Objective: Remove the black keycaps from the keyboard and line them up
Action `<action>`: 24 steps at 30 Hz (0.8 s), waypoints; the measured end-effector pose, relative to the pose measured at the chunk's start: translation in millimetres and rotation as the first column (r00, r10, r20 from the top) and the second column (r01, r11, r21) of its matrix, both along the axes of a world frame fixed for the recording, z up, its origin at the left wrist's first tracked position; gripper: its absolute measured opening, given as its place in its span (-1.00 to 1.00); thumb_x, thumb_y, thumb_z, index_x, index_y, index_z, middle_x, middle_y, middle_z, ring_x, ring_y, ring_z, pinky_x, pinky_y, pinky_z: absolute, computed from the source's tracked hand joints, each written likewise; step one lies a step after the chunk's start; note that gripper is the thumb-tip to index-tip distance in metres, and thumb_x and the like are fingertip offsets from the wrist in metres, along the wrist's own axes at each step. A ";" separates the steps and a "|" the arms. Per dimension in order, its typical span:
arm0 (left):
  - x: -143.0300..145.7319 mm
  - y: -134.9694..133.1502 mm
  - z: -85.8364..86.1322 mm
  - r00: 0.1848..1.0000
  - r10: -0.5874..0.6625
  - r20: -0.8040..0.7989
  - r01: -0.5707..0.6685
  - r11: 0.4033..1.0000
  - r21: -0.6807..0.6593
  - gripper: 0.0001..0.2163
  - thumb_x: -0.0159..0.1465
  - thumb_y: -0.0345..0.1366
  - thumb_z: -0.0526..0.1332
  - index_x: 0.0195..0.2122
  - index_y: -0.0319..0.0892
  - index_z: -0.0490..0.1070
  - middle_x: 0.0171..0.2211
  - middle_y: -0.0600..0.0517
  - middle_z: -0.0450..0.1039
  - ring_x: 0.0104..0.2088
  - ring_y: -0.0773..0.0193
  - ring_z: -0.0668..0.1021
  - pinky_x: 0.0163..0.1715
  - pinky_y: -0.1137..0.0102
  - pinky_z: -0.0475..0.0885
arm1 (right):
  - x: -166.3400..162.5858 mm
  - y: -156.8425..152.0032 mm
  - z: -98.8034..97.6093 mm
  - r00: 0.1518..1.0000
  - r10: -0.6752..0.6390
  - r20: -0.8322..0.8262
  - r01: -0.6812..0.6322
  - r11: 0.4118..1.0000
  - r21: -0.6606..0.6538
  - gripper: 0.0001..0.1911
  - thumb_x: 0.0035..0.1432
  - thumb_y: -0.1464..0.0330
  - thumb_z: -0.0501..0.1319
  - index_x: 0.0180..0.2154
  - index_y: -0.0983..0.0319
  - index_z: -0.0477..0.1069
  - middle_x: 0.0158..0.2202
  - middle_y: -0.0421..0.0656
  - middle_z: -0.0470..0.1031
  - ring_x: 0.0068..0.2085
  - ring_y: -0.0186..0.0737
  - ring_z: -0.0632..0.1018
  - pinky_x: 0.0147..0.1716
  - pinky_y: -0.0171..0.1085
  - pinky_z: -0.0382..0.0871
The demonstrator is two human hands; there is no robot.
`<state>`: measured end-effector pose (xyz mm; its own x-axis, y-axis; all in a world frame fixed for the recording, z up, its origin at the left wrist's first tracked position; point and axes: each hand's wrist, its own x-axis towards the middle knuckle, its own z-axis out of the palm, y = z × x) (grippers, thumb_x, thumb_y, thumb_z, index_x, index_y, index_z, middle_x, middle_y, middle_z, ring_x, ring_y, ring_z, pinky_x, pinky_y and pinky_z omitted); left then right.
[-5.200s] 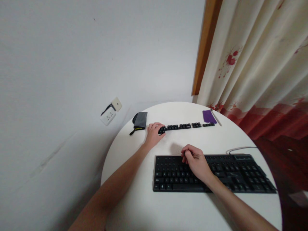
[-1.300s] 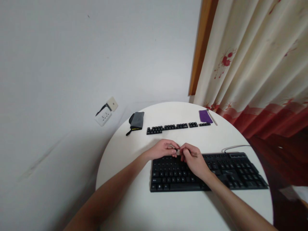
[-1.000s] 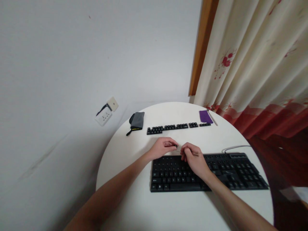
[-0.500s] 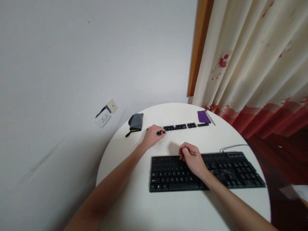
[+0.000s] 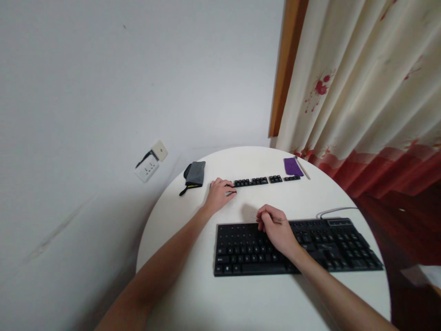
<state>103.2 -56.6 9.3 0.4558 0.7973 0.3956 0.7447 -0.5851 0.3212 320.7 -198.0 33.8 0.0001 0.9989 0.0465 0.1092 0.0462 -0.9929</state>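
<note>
A black keyboard (image 5: pixel 327 250) lies across the near half of a round white table (image 5: pixel 241 299). My right hand (image 5: pixel 275 230) rests on the keyboard's upper rows, fingers curled round a thin tool whose tip points left. A row of loose black keycaps (image 5: pixel 257 181) lies farther back. My left hand (image 5: pixel 218 195) sits at the left end of that row, fingers bent, pinching a small keycap at its fingertips.
A grey pouch with a black strap (image 5: pixel 193 175) lies at the table's back left. A purple cloth (image 5: pixel 292 166) and a thin stick (image 5: pixel 303 168) lie at the back right. The keyboard's cable (image 5: pixel 330 211) runs off right. A wall socket (image 5: pixel 148 168) is on the wall; curtains (image 5: pixel 361 92) hang right.
My left hand was pinched together with my right hand over the keyboard's top edge; it has since moved back and left to the end of the keycap row. My right hand stayed put.
</note>
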 end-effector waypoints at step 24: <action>4.4 -1.8 -3.0 0.982 0.186 0.024 -0.187 0.978 0.088 -0.61 0.10 -0.27 0.41 -0.01 -0.04 0.48 0.05 -0.03 0.41 0.04 -0.01 0.34 0.05 0.12 0.21 | -0.1 -0.8 -2.4 1.000 0.009 0.021 -0.009 1.000 0.016 -0.79 0.17 0.38 0.04 -0.43 0.23 0.41 -0.63 -0.25 0.38 -0.57 -0.32 0.39 -0.58 -0.38 0.19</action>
